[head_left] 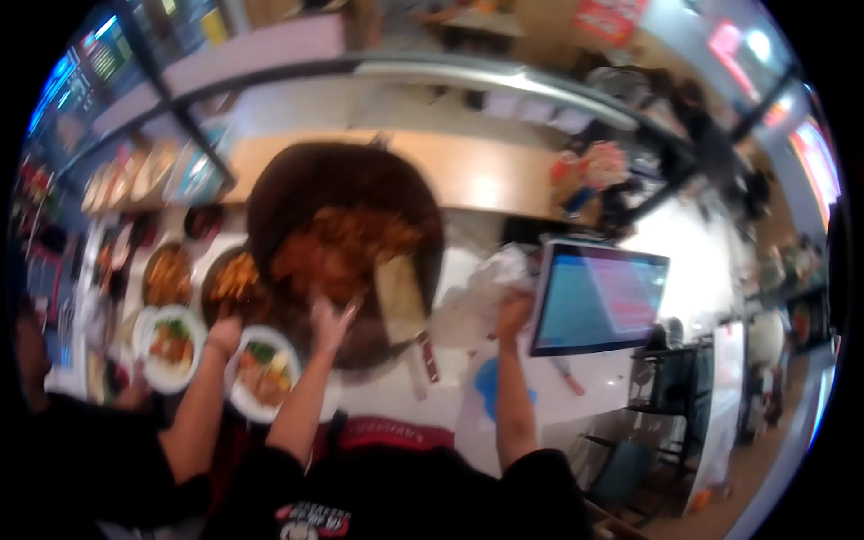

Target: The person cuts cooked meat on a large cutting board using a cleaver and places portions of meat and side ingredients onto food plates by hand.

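My left hand (331,324) is over the near edge of a large dark round pan (346,175), its fingers spread and nothing visible in them. Reddish-brown food (346,243) lies heaped in the pan, blurred. A tan board-like piece (400,297) rests at the pan's right side. On the right, my right hand (513,310) looks closed on the edge of a crumpled whitish plastic bag (490,274), beside a tilted screen (598,297); its fingers are smeared. Below that hand, a blue item (487,382) is partly hidden by my forearm.
At the left, a co-worker's hand (224,335) is near two white plates of food, one plate (236,396) close to my left forearm. Bowls of food (168,274) stand behind. A knife-like tool (428,358) and another handled tool (571,378) lie on the counter. A rail (504,79) crosses beyond.
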Motion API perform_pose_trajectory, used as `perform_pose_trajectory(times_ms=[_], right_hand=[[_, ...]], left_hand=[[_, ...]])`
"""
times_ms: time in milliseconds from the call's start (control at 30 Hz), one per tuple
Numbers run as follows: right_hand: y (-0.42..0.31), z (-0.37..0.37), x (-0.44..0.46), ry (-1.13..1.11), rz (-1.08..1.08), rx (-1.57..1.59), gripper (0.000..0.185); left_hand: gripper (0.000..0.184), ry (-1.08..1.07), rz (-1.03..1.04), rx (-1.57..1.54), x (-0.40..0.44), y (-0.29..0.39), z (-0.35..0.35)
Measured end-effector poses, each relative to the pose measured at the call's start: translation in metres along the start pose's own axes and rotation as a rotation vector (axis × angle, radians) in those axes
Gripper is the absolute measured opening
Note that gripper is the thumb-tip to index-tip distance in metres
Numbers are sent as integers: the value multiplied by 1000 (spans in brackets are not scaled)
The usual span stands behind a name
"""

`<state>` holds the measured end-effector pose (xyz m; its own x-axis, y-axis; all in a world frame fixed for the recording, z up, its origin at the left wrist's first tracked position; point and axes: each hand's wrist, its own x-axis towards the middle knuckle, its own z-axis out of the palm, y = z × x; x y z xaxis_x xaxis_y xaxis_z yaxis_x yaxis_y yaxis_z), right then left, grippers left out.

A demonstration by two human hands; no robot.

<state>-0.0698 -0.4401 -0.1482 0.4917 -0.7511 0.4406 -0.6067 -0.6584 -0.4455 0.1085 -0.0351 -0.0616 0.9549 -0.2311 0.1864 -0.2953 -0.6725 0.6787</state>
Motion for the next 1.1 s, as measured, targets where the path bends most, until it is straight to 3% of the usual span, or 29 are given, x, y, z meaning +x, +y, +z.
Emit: perform_pose_trajectory(times_ms=[33, 67, 133, 200, 267, 333, 367, 433, 500, 533, 600, 633, 700, 733, 800, 933, 1000, 1067, 1100], right_hand=[[-13, -9, -12, 115, 144, 726, 26], [-15, -29, -17, 40, -6, 217, 29], [-44, -58, -36, -7, 67, 173, 31], [-30, -72, -76, -212, 42, 226, 31], [-65, -104, -106, -496, 322, 477, 32], [-77, -94, -130, -719, 334, 463, 35], [-89, -94, -135, -716, 352, 451, 35], [-120, -97, -127, -1183, 617, 913, 39], [-140, -99, -117, -1250, 749, 880, 40], [-154, -100, -112, -1327, 883, 846, 41], [-177, -105, -113, -1350, 981, 1003, 41], [-185, -104, -114, -1426, 1022, 1147, 41], [-198, -100, -120, -1481, 1051, 1281, 36], [-203, -104, -125, -1476, 1068, 1289, 36], [-215, -115, -128, -1298, 1032, 1140, 29], [-188, -146, -149, -1412, 1017, 1045, 25], [-178, -159, -153, -1470, 1061, 1065, 26], [-178, -168, -155, -1518, 1108, 1087, 27], [-179, -170, -154, -1575, 1182, 1094, 27]], left_hand=[[90, -15, -136, -124, 1, 20, -17], [76, -13, -261, -262, 2, 18, -24], [66, 117, -356, -606, 8, -18, -17], [63, 217, 79, -76, 16, 5, -54], [72, 179, 250, 116, 43, 17, -72], [76, 129, 355, 161, 79, 25, -83], [77, 28, 434, 254, 100, 30, -86], [78, -84, 516, 338, 130, 36, -90], [86, -582, 558, 505, 168, 44, -93], [86, -587, 579, 508, 184, 49, -90], [77, -933, 546, 710, 197, 57, -82], [77, -949, 555, 709, 197, 65, -83], [61, -872, 369, 540, 189, 78, -84], [61, -886, 373, 546, 182, 78, -80], [61, -675, 373, 587, 173, 77, -75], [66, -839, 149, 730, 177, 82, -78], [74, -885, -151, 488, 168, 91, -88], [74, -752, -46, 547, 180, 18, -58], [62, -724, -39, 501, 179, 18, -65]])
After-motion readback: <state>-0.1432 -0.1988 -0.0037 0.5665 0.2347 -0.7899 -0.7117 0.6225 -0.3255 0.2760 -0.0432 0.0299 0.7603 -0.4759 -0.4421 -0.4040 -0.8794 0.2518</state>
